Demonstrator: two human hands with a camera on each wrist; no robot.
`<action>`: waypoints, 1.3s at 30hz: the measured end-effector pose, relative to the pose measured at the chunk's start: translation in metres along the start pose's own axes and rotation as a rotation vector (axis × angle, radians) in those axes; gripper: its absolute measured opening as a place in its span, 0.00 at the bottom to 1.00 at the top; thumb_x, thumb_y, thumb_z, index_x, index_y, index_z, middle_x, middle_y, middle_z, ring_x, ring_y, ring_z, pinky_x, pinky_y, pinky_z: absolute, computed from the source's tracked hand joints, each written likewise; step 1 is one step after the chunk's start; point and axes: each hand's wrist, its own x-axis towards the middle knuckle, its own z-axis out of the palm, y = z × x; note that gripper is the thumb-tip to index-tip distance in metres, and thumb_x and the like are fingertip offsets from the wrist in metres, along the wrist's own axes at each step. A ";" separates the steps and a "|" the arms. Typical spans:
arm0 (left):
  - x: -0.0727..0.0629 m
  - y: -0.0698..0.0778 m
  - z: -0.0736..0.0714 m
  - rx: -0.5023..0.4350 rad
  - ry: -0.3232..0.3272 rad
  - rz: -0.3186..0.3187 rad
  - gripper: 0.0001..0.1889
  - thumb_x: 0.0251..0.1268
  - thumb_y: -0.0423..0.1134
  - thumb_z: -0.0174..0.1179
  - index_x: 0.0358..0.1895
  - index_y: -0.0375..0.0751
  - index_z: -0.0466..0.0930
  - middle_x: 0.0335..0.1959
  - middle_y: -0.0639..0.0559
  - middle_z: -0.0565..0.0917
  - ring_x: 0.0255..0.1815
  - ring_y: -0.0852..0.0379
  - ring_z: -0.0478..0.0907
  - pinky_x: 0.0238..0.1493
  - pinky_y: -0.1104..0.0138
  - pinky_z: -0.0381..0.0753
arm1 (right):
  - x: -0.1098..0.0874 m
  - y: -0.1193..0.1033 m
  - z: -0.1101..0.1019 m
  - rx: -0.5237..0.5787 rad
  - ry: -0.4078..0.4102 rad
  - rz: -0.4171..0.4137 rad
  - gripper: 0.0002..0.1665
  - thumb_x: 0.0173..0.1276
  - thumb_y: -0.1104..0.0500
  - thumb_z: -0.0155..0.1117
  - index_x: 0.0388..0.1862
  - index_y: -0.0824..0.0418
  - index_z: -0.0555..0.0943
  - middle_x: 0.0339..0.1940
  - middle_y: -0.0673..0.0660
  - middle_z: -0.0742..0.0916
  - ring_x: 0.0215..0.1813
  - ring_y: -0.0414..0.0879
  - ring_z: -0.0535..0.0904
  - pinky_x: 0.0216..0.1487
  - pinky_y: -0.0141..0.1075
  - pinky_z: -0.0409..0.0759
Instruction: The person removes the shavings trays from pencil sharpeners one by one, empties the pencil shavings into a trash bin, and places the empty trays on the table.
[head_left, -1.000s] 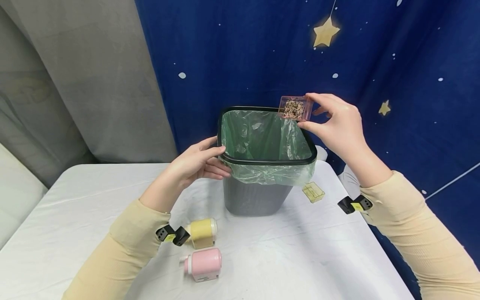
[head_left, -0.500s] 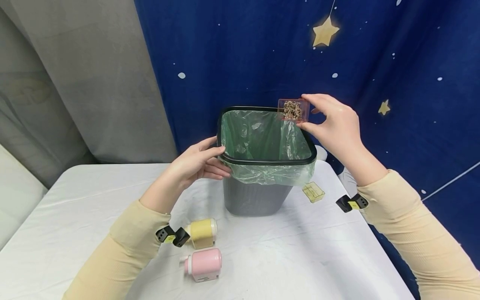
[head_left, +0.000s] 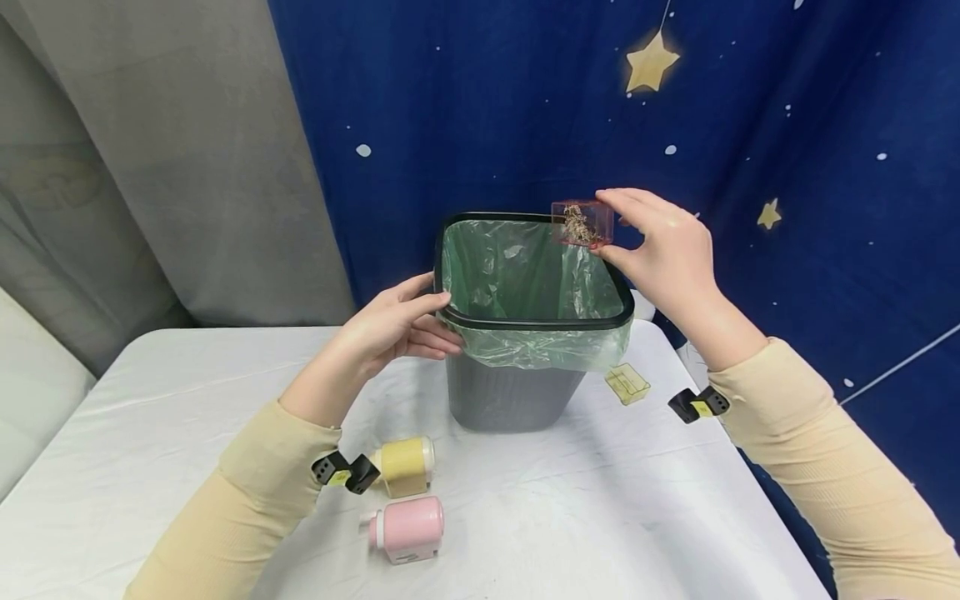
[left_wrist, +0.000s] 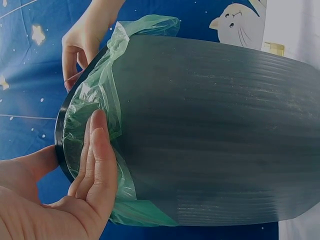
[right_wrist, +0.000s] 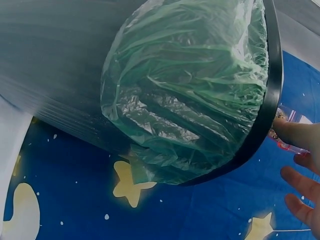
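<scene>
A grey trash can stands on the table with a green plastic liner folded over its black rim. My left hand grips its left side, thumb on the rim and fingers against the liner below; the left wrist view shows these fingers close up. Between thumb and fingertips, my right hand pinches a small see-through red box over the can's far right corner. Small tan and dark grains lie heaped inside the tilted box. In the right wrist view the rim partly hides the box.
A see-through yellow box lies on the white-covered table right of the can. Nearer, a yellow bottle and a pink bottle lie on their sides. A blue starry curtain hangs behind.
My right hand has shifted slightly left with the red box, farther over the can. The box has tilted and its grains have slid into a narrower heap. My left hand has stayed still.
</scene>
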 end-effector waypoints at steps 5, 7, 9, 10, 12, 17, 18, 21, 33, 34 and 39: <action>0.000 0.001 0.001 0.001 -0.003 0.000 0.38 0.74 0.41 0.51 0.77 0.48 0.37 0.34 0.35 0.85 0.32 0.47 0.85 0.38 0.59 0.84 | 0.000 0.000 0.000 -0.013 0.002 -0.008 0.35 0.51 0.60 0.79 0.60 0.54 0.80 0.58 0.52 0.82 0.53 0.53 0.80 0.40 0.51 0.78; 0.000 0.001 0.001 0.002 -0.002 -0.001 0.38 0.74 0.41 0.51 0.77 0.48 0.37 0.34 0.35 0.85 0.32 0.47 0.85 0.38 0.59 0.84 | 0.000 -0.001 0.001 -0.024 0.007 -0.017 0.34 0.51 0.61 0.79 0.60 0.54 0.80 0.58 0.52 0.82 0.54 0.54 0.79 0.40 0.51 0.78; 0.000 0.001 0.001 0.002 -0.001 -0.003 0.38 0.74 0.41 0.51 0.77 0.48 0.38 0.34 0.34 0.84 0.33 0.47 0.85 0.38 0.58 0.84 | 0.000 -0.001 0.001 -0.034 0.018 -0.034 0.34 0.50 0.62 0.79 0.60 0.54 0.80 0.58 0.52 0.82 0.53 0.55 0.79 0.40 0.52 0.77; 0.000 0.001 0.001 0.003 -0.001 -0.003 0.38 0.74 0.41 0.51 0.77 0.48 0.38 0.34 0.34 0.84 0.33 0.47 0.85 0.38 0.58 0.84 | 0.000 -0.001 0.002 -0.038 0.026 -0.043 0.34 0.50 0.62 0.78 0.59 0.54 0.80 0.58 0.51 0.82 0.53 0.55 0.80 0.39 0.51 0.77; 0.000 0.001 0.001 0.002 -0.001 -0.005 0.37 0.74 0.41 0.51 0.77 0.48 0.38 0.35 0.34 0.84 0.33 0.47 0.85 0.38 0.58 0.84 | 0.000 0.000 0.003 -0.047 0.040 -0.063 0.34 0.50 0.63 0.78 0.59 0.54 0.80 0.58 0.51 0.82 0.51 0.55 0.80 0.38 0.51 0.77; 0.001 0.001 0.001 0.003 -0.003 -0.008 0.37 0.74 0.41 0.50 0.77 0.49 0.38 0.34 0.34 0.85 0.33 0.47 0.85 0.38 0.58 0.84 | 0.000 0.000 0.005 -0.063 0.071 -0.107 0.33 0.50 0.63 0.78 0.59 0.55 0.81 0.57 0.52 0.82 0.49 0.55 0.80 0.36 0.50 0.76; 0.001 0.001 0.001 0.003 -0.003 -0.008 0.37 0.74 0.41 0.50 0.77 0.49 0.38 0.34 0.34 0.85 0.33 0.47 0.85 0.38 0.58 0.84 | -0.001 0.000 0.005 -0.066 0.076 -0.114 0.33 0.50 0.63 0.78 0.59 0.55 0.81 0.57 0.52 0.82 0.49 0.55 0.80 0.36 0.50 0.76; 0.001 0.001 0.000 0.004 -0.001 -0.007 0.37 0.74 0.41 0.51 0.77 0.49 0.38 0.35 0.34 0.85 0.33 0.46 0.85 0.39 0.58 0.84 | -0.001 0.000 0.005 -0.073 0.087 -0.134 0.33 0.51 0.63 0.78 0.59 0.55 0.81 0.57 0.52 0.82 0.50 0.54 0.80 0.38 0.50 0.76; 0.000 0.000 0.000 0.007 0.003 -0.006 0.37 0.74 0.41 0.51 0.77 0.49 0.38 0.35 0.35 0.85 0.33 0.47 0.85 0.39 0.58 0.84 | -0.002 -0.002 0.004 -0.095 0.112 -0.211 0.32 0.54 0.65 0.75 0.60 0.56 0.80 0.57 0.54 0.82 0.51 0.55 0.79 0.38 0.50 0.75; 0.000 0.000 0.000 0.008 0.004 -0.006 0.37 0.74 0.41 0.51 0.77 0.49 0.38 0.35 0.35 0.85 0.33 0.47 0.85 0.39 0.58 0.84 | -0.002 -0.002 0.004 -0.097 0.116 -0.217 0.32 0.54 0.66 0.75 0.60 0.56 0.80 0.57 0.54 0.82 0.51 0.56 0.79 0.38 0.50 0.75; 0.000 0.000 0.000 0.008 0.004 -0.004 0.37 0.74 0.41 0.51 0.77 0.49 0.38 0.35 0.35 0.85 0.33 0.47 0.85 0.39 0.58 0.84 | -0.002 -0.002 0.004 -0.099 0.135 -0.243 0.32 0.54 0.68 0.74 0.60 0.56 0.80 0.57 0.54 0.82 0.51 0.56 0.78 0.38 0.50 0.74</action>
